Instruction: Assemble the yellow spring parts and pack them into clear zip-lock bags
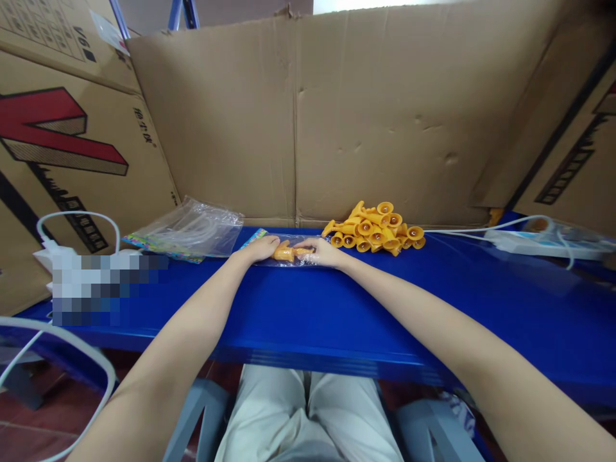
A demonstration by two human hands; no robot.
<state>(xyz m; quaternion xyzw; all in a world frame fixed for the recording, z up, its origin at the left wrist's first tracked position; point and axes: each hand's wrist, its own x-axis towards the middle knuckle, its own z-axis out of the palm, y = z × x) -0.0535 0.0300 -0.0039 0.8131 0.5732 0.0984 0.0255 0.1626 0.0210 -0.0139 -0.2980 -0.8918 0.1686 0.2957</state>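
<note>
Mid-frame, our left hand [263, 248] lies over the clear bag [294, 240], grip unclear, right hand [325, 251] pinching the yellow piece [283, 253], fingers nearly closed; we should steady the plastic, guiding gently without snagging.

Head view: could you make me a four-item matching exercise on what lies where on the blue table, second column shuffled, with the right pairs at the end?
1. Yellow piece
2. Pile of yellow pieces
3. Loose transparent bags
4. White power strip

A. Left of the left hand, in front of the cardboard
B. Near the far right end of the table
C. Between the two hands
D. Heaped just to the right of the right hand

Right pairs: 1-C, 2-D, 3-A, 4-B
</note>
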